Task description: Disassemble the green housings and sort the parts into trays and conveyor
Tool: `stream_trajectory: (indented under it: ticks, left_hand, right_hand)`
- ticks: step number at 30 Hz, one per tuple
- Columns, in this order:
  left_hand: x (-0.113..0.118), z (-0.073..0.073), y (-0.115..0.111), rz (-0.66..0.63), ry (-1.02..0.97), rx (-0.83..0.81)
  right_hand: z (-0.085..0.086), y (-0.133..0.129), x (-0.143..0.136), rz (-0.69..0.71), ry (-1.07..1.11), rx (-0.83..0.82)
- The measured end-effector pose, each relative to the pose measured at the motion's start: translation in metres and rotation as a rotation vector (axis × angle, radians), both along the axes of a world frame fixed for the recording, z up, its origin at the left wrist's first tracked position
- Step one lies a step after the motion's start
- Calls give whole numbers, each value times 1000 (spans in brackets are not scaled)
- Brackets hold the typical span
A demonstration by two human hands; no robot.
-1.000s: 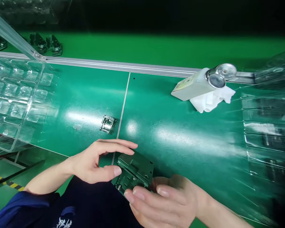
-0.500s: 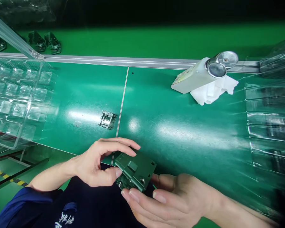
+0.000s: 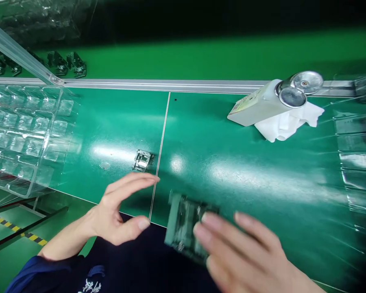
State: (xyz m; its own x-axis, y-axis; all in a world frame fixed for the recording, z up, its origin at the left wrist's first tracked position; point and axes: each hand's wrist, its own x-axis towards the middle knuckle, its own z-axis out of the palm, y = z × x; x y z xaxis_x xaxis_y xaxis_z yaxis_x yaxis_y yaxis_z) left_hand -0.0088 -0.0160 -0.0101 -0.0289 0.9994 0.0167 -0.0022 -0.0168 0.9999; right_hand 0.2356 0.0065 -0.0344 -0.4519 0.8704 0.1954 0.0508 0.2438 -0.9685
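A dark green box-shaped part, blurred by motion, is in my right hand, whose fingers lie over its right side. Its open, detailed inner side faces up, and a plain green edge shows on the left. My left hand is just left of the part and does not touch it; thumb and fingers are spread with nothing between them. Beyond my left hand, a small metal-and-black part lies on the green table, left of the white seam line.
A white bottle with a round metal top stands at the back right beside white crumpled tissue. Clear plastic trays are at the left, more at the right. Dark parts sit beyond the metal rail.
My left hand has let go of the green part and moved slightly left. My right hand has turned the part over, so its inner side shows, and carried it a little right.
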Motion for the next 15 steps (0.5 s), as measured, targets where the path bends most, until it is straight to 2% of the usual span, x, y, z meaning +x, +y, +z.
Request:
stream_trajectory:
  ticks: [1,3,4,6,9,12,15]
  left_hand:
    - [-8,-6,2,118,89,79]
    - [-23,-20,9,263,226,154]
    - [-28,-27,13,271,251,137]
    - [-31,-42,20,230,203,45]
    - [-14,-58,18,241,123,-95]
    - [4,-77,1,244,257,-177]
    - [6,-111,-9,221,279,-201]
  right_hand:
    - [-5,12,0,-40,-26,9]
    - [-19,41,-6,-156,-137,169]
    - [-27,54,-12,-188,-210,190]
    - [-39,70,-27,-148,-358,158]
    - [-37,66,-47,17,-512,185]
    - [-26,52,-64,98,-638,443]
    - [-30,49,-78,145,-784,693]
